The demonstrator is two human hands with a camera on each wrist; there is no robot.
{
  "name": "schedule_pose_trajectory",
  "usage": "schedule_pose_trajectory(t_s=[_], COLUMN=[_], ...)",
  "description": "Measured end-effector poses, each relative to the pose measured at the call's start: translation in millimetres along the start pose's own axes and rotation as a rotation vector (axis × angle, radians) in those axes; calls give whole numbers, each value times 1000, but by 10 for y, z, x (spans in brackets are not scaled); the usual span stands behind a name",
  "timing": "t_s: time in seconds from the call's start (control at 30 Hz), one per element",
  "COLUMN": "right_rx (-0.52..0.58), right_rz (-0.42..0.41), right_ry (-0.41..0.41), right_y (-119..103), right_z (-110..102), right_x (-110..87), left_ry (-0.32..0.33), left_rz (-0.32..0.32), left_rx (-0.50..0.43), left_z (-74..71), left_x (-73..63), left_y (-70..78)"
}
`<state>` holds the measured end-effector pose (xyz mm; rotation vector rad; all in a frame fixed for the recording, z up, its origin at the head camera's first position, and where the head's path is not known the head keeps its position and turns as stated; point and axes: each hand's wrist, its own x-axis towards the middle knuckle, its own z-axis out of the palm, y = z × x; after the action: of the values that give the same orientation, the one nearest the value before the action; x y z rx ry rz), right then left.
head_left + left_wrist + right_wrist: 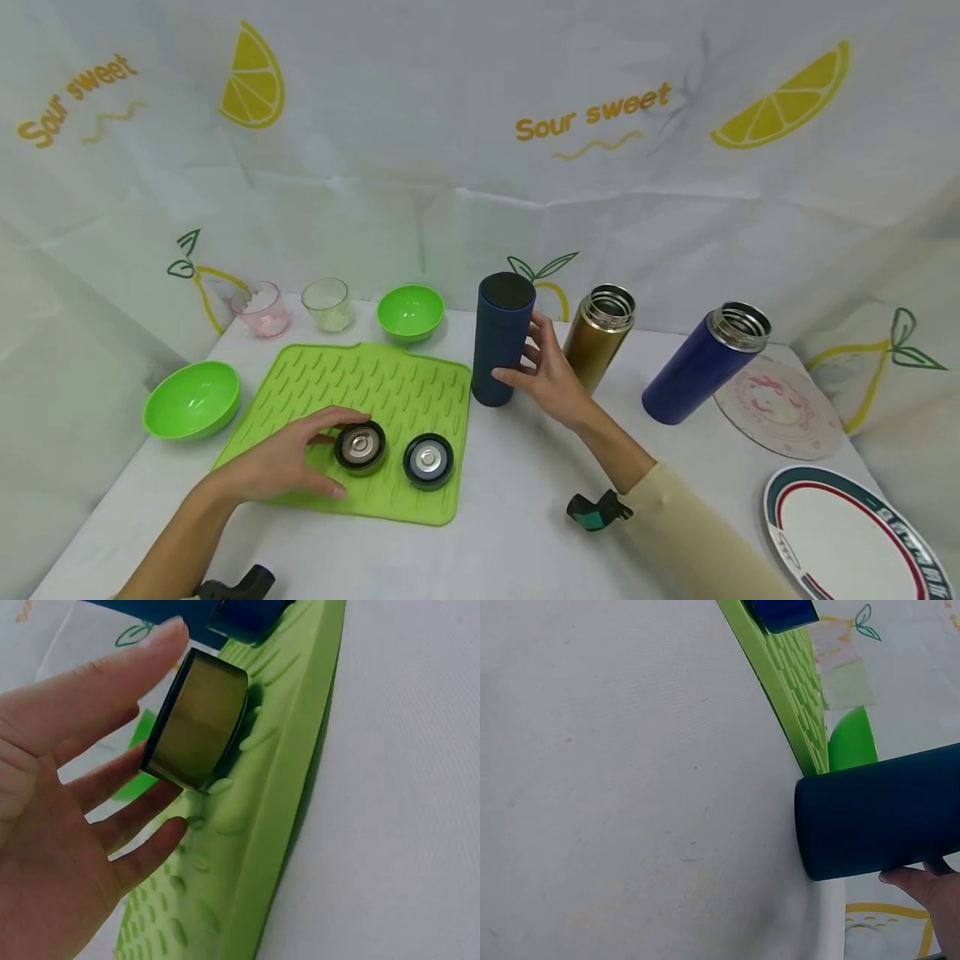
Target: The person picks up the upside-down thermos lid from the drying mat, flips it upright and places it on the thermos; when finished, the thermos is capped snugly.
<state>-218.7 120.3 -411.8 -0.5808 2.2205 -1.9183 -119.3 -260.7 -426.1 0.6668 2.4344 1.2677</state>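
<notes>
Head view: the right hand grips the dark blue bottle, upright just past the right edge of the green mat. Fingers spread wide, the left hand frames the gold-sided lid on the mat, contact unclear. White tabletop stretches from mat to plate.

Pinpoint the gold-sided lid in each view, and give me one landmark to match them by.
Head: the gold-sided lid is left of centre in the lower half, beside the left hand.
Left wrist: the gold-sided lid is in the upper half, left of centre.
Right wrist: not in it; the lid cut off at the top edge is blue.
Shared landmark: the green mat.
</notes>
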Motion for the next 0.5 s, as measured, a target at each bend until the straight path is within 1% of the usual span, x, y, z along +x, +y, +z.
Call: schedule_pose_trajectory(t_s=[0.1,0.17,0.37,0.5], right_rx=[9,9,5,13], right_rz=[6,7,11,6], right_ry=[2,6,16,17], right_y=[11,10,8,2], right_z=[18,23,15,9], right_x=[7,9,0,-18], left_ry=[30,42,52,62], left_rz=[-16,-32,-57,-73], left_rx=[-4,9,18,43], left_z=[5,11,23,29], left_x=[-18,-13,46,85], left_y=[-44,-64,-90,-88])
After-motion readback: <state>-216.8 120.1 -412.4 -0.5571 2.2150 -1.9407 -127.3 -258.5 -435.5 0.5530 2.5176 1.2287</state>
